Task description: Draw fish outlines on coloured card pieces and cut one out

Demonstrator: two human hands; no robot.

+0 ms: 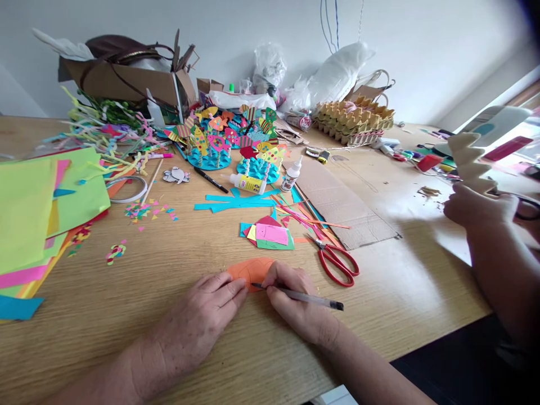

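Note:
A piece of orange paper [241, 270] with thin drawn lines lies on the table in front of me. My left hand [211, 304] rests flat on its left edge, fingers stretched out. Pinched in my right hand [295, 304] is a pen [314, 298] with a clear barrel and dark cap end; its tip touches the paper. Just beyond lies a small pile of coloured paper pieces, a pink piece [272, 233] on top of a green one. Red-handled scissors [337, 264] lie partly spread to the right of the pile.
Blue paper strips [236, 202], two glue bottles [291, 174] and a cardboard sheet [337, 202] lie further back. Coloured sheets [25, 214] are stacked at left. Paper fish decorations [211, 140] stand behind. At right, another person's hand [481, 208] holds an egg-carton piece [468, 160].

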